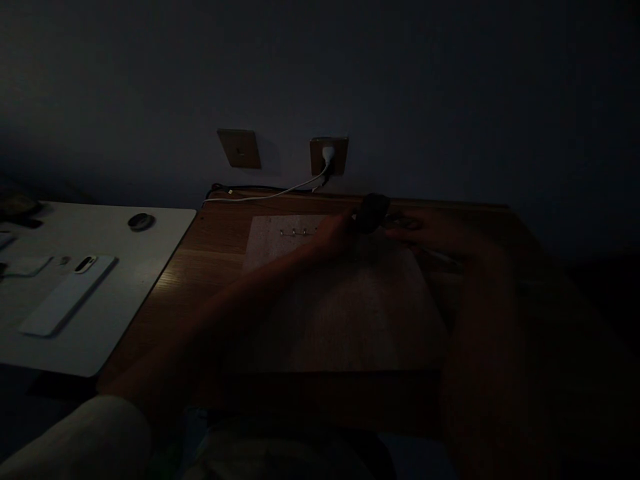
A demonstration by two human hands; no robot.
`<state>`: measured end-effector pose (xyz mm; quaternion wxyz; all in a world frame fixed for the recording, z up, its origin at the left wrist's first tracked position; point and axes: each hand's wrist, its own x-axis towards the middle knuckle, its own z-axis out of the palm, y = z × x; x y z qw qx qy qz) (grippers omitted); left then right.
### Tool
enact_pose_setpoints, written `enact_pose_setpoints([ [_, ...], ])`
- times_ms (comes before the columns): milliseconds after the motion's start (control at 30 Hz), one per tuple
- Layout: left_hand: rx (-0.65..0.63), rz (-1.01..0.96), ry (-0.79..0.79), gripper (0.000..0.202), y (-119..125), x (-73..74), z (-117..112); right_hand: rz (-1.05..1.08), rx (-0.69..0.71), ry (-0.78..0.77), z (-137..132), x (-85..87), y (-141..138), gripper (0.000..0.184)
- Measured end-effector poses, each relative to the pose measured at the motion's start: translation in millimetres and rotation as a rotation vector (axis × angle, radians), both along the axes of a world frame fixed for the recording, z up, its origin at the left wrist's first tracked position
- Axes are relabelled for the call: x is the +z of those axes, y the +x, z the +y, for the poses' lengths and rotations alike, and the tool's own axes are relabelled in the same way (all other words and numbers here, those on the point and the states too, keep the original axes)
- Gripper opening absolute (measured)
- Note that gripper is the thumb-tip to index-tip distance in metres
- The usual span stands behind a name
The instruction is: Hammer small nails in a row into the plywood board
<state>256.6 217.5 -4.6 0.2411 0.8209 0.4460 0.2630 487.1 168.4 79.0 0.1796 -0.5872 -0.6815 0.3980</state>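
The light is very dim. My left hand (336, 235) is closed over the far part of a thin flat board (340, 327), and what its fingers pinch is hidden. A dark blocky object (373, 212) is between my hands, close to the left fingers. My right hand (425, 230) is curled at the right side of this object and seems to grip it; the exact kind is lost in shadow. Several small upright nails or screws (294, 232) stand in a row on the board, left of my left hand. Under my right hand shows a thin pale object (443, 257).
A wooden table (183, 273) bears the board. A white tabletop (127, 287) adjoins at left, with a white phone (70, 297) and a dark round ring-like item (141, 221). Behind, a white cable (265, 197) runs to a wall socket (317, 157) beside another wall plate (240, 149).
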Motion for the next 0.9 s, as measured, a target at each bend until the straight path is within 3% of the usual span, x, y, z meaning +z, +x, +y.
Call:
enact_pose_setpoints([
  [300, -0.015, -0.001, -0.017, 0.064, 0, 2.7, -2, -0.048, 0.003, 0.023, -3, 3.6, -4, 0.033],
  [467, -0.038, -0.030, 0.065, 0.060, -1, 3.5, -5, -0.006, -0.047, 0.001, -2, 2.2, 2, 0.032],
  [633, -0.096, -0.014, 0.241, 0.045, -6, 23.7, -15, 0.037, -0.178, 0.054, -10, 8.4, 8, 0.029],
  [700, -0.255, 0.077, 0.222, 0.036, -9, 37.1, -21, 0.035, -0.202, 0.045, -13, 10.3, 9, 0.025],
  [800, -0.477, 0.367, 0.188, 0.031, -13, 53.6, -33, 0.044, -0.191, 0.053, -14, 11.7, 9, 0.023],
  [900, -0.467, 0.620, 0.222, 0.034, -14, 59.2, -45, 0.048, -0.170, 0.062, -13, 12.0, 8, 0.026],
])
